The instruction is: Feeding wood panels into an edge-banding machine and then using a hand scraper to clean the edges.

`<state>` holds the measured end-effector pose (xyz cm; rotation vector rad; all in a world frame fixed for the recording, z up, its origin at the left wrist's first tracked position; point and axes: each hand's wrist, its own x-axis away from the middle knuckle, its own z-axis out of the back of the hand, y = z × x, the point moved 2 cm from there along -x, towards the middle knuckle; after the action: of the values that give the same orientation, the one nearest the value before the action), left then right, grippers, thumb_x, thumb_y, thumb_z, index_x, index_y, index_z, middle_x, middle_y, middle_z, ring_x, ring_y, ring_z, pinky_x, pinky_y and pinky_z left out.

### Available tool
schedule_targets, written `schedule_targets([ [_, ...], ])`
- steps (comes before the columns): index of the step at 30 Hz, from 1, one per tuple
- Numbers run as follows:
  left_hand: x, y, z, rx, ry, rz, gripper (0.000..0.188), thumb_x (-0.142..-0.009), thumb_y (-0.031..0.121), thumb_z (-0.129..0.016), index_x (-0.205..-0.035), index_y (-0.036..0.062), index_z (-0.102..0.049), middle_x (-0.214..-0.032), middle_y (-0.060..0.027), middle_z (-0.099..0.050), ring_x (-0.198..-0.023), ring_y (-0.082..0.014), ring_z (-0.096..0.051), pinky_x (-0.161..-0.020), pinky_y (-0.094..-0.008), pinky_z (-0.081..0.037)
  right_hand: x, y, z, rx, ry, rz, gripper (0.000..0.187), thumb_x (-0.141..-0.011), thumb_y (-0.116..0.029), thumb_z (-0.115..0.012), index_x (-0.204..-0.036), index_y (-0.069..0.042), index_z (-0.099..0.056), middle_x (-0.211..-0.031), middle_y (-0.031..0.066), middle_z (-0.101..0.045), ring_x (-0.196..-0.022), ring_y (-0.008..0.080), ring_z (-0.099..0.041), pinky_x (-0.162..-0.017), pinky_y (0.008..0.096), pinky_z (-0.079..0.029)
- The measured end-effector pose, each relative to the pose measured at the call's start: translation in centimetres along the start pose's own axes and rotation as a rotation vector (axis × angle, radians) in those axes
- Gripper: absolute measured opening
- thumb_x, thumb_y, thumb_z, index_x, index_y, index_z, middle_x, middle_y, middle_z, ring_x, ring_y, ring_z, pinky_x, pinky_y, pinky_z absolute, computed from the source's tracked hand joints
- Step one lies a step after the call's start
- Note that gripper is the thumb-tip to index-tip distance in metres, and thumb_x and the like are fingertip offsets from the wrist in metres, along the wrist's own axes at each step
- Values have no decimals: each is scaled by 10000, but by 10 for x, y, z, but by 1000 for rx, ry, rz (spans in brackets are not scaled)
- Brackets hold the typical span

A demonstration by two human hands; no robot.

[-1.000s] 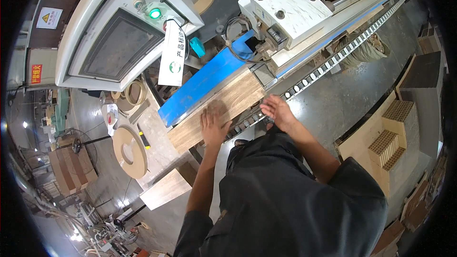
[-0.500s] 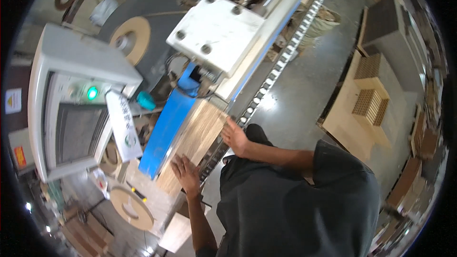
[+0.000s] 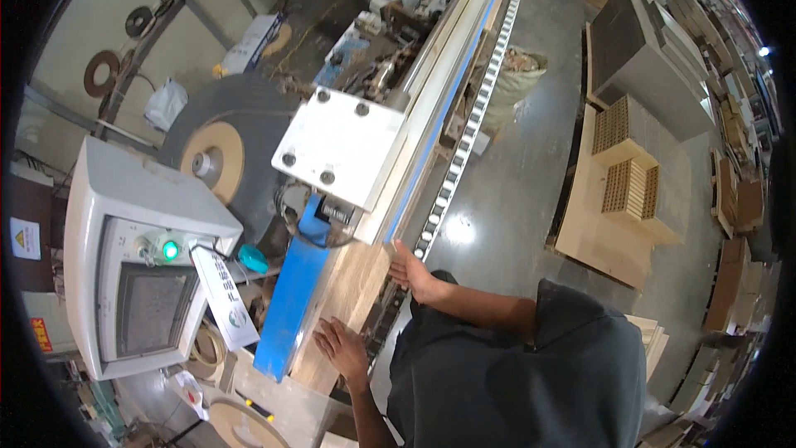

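A pale wooden board (image 3: 358,280) with visible grain lies along a blue metal guide (image 3: 292,307), its far end at the white machine head (image 3: 338,149). My left hand (image 3: 342,348) is open, fingers spread over the near part of the board. Farther up, my right hand (image 3: 414,274) is also open, with outstretched fingers against the board's right edge, close to the roller chain. Neither hand is wrapped round anything. Whether the board's far end runs under the head is hard to see.
A control box (image 3: 149,257) with a lit green button stands left, and a large dark roll (image 3: 186,129) sits behind it. The conveyor chain (image 3: 468,137) runs away up the right side. Wooden panels (image 3: 593,232) lie on the floor at right. A yellow-and-black tool (image 3: 255,405) rests near left.
My view has tilted, so the machine and board sit lower in the picture. Both hands have shifted slightly towards the machine head and remain at the board, open.
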<state>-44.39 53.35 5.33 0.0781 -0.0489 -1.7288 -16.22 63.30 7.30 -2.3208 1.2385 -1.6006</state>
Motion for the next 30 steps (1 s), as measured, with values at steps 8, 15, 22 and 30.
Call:
schedule_targets([
  [8, -46, 54, -15, 137, 24, -37, 852, -892, 405, -756, -1598, 68, -418, -1701, -237, -316, -1515, -601, -264, -1280, -636, -203, -30, -48, 53, -49, 144, 76, 1126, -925, -847, -469, -1630, 23, -343, -1621, 235, -428, -1480, 345, -430, -1260, 445, -280],
  [15, -91, 100, -27, 158, 19, -50, 888, -912, 428, -743, -1640, 96, -357, -1727, -215, -272, -1506, -606, -277, -1286, -631, -183, -72, -28, 90, -238, 92, 199, 528, -1006, -566, -576, -1334, -157, -636, -1250, 22, -611, -1013, 131, -544, -787, 295, -453],
  [22, -105, 83, -16, 224, -63, -68, 792, -962, 508, -677, -1586, 68, -464, -1628, -200, -467, -1540, -441, -353, -1296, -646, -73, -33, 60, 31, -213, 13, -141, 823, -935, -673, -650, -1508, -93, -540, -1410, 39, -550, -1127, 158, -536, -956, 313, -477],
  [30, 36, -60, 120, 12, -72, 315, 752, -954, 432, -732, -1553, 37, -504, -1550, -212, -546, -1546, -420, -351, -1294, -626, -75, -35, 30, 23, -442, -377, -152, 756, -1003, -745, -499, -1461, -147, -564, -1192, 29, -695, -899, 151, -614, -679, 301, -496],
])
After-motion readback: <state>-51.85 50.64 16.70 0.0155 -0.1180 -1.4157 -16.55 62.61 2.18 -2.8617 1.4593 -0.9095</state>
